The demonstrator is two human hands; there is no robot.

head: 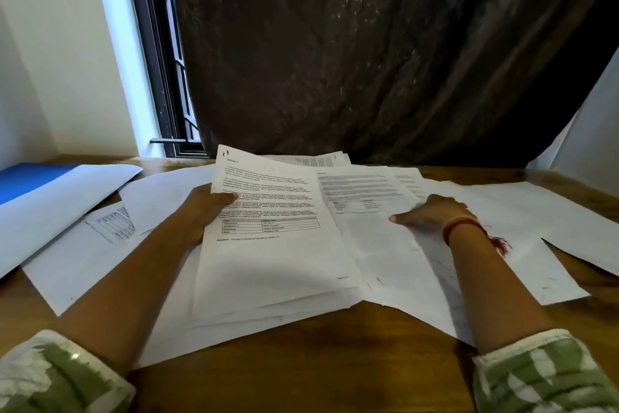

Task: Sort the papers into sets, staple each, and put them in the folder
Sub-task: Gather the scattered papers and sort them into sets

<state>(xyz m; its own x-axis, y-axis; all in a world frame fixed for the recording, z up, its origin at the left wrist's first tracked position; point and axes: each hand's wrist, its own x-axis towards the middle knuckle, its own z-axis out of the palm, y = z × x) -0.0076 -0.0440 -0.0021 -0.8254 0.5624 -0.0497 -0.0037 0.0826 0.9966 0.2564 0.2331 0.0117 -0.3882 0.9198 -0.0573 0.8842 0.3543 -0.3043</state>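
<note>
Sorting step: left hand (209, 208) grips a sheet (268, 211); right hand (432, 213) lies flat on papers (385, 245) beside; next, place sheet on matching set.

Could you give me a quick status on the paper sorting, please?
Left hand grips a printed sheet by its left edge. Right hand flat on the loose papers. Blue folder far left, partly under a white sheet.

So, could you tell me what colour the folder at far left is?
The folder is blue, seen in the head view.
</note>
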